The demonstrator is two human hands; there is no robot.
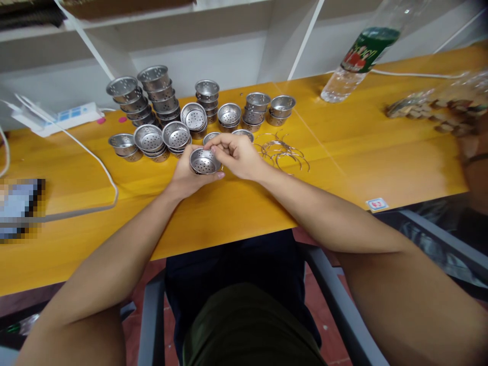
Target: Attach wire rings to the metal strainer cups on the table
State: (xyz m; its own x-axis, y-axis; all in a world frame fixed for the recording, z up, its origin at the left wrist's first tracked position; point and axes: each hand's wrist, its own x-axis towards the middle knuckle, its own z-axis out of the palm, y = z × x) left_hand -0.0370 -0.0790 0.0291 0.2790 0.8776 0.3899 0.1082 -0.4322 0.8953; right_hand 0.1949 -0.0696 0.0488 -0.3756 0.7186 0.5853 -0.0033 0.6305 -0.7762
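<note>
My left hand (189, 175) is wrapped round a small perforated metal strainer cup (206, 161), its open top facing up toward me. At the cup's far right rim, my right hand (238, 155) has thumb and forefinger pinched together; what sits between them is too small to make out. Just right of that hand lies a loose heap of thin curved metal wires (284, 152). Behind both hands stand more strainer cups of the same kind, such as a nested stack (176, 136) near my left fingers. Two cups there are partly covered by my right hand.
Tall cup stacks (154, 81) stand at the back left by a white power strip (61, 119). A phone (19, 208) and a white cable lie left. A water bottle (360, 63) stands at back right, with small brown pieces in clear plastic (438, 109) beyond.
</note>
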